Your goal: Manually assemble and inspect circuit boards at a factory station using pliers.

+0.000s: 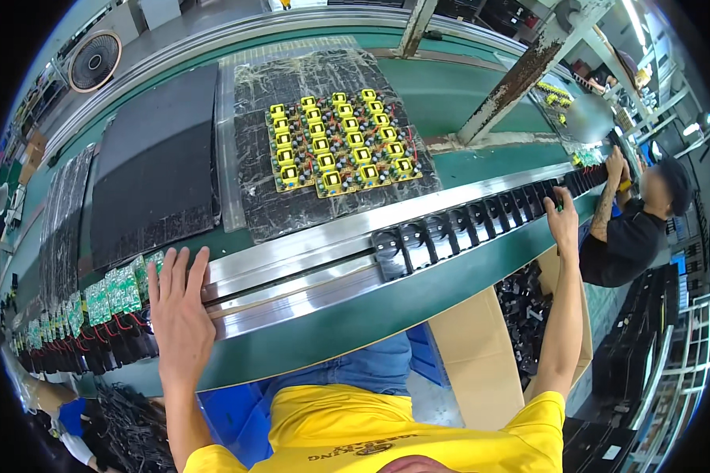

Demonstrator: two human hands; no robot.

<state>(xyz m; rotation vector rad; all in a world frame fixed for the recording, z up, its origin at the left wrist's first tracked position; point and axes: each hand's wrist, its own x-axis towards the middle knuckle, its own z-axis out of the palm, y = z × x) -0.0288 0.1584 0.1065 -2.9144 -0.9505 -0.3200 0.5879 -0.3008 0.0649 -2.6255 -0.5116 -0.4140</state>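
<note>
1. See the left hand open, palm down, with fingers stretched out and slightly parted, over the left part of the metal rail, just beside the green boards.
2. See the right hand reaching out to the far part of the row of black cases, with fingers partly bent at the row's edge. Cannot tell whether gripping a case or only touching.
3. Find the black cases standing side by side along the rail, on the right half of the green counter, running off toward the co-worker.
4. Find the green boards bunched in a line to the left of the left hand, well apart from the black cases.
5. Behind the rail, see yellow-topped boards set in close rows on a dark mat, with a black sheet to their left.
6. Below the counter, near the right forearm, note a cardboard box with black parts inside.
7. Lower left, note a blue crate.
</note>
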